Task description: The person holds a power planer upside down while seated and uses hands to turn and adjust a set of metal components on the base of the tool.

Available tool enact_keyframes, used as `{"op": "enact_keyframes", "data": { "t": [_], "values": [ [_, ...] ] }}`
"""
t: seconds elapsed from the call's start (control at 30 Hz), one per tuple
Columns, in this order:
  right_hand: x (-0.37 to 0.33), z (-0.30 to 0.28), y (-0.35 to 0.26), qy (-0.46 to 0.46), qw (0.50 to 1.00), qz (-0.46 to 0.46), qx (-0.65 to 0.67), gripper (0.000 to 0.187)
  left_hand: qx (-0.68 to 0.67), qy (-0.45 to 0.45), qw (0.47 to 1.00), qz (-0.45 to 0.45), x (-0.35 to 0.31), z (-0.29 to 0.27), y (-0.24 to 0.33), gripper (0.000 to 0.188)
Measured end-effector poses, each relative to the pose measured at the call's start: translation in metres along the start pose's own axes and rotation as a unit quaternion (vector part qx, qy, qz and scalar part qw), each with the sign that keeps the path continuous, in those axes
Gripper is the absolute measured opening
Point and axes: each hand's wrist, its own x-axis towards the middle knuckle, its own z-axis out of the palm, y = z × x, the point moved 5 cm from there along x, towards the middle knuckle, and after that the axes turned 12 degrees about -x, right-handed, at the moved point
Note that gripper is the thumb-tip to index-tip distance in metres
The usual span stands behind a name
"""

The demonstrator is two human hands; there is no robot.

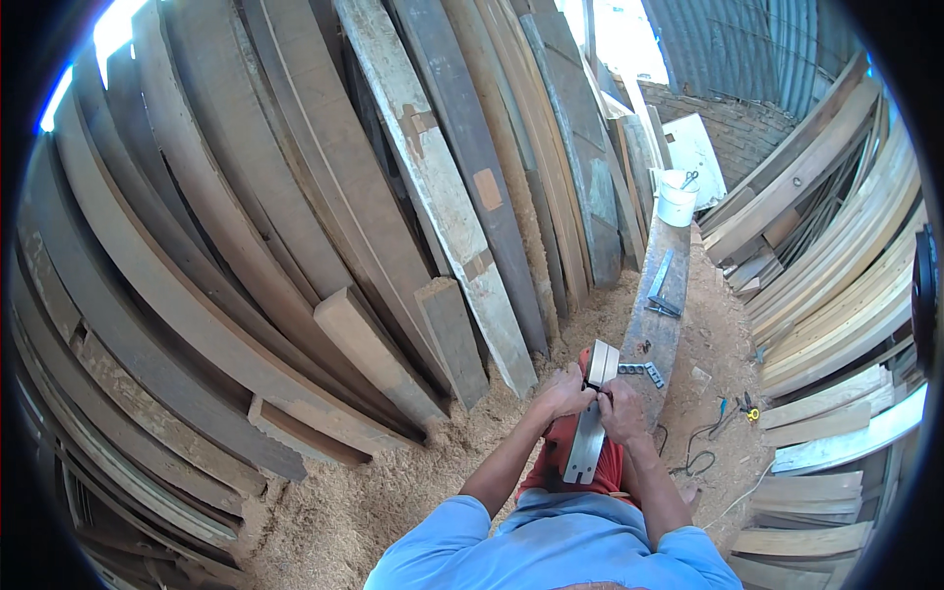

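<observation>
Working at the metal-soled tool (584, 449), my left hand (563, 391) and right hand (623, 413), grips unclear to me, seem mid-adjustment, unfinished.

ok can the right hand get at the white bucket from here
Probably not without moving closer: the white bucket stands at the far end of the plank, well beyond the right hand, which is at the long metal piece.

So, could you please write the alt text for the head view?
A bare left hand and right hand touch a long, flat, silver metal tool. Ahead, a narrow grey plank bears a round white plastic bucket; brown wooden boards lean at left, above tan wood shavings.
</observation>
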Motion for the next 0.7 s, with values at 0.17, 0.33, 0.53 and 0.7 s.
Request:
{"op": "enact_keyframes", "data": {
  "t": [0.17, 0.33, 0.53, 0.7],
  "values": [
    [0.001, -0.002, 0.006, -0.013, 1.000, 0.019, -0.020, 0.016, 0.011, 0.009, 1.000, 0.014, 0.002, 0.003, 0.000, 0.075],
    [0.001, -0.002, 0.002, -0.026, 0.999, 0.025, -0.019, 0.019, 0.005, -0.008, 1.000, -0.004, 0.002, 0.000, 0.003, 0.077],
    [0.003, -0.005, 0.000, -0.024, 0.999, 0.021, -0.023, 0.020, 0.009, -0.021, 1.000, 0.009, 0.000, -0.005, 0.005, 0.083],
    [0.002, 0.000, 0.008, -0.057, 0.997, 0.037, -0.030, 0.019, 0.019, -0.021, 1.000, 0.011, 0.007, 0.003, 0.001, 0.079]
  ]
}}
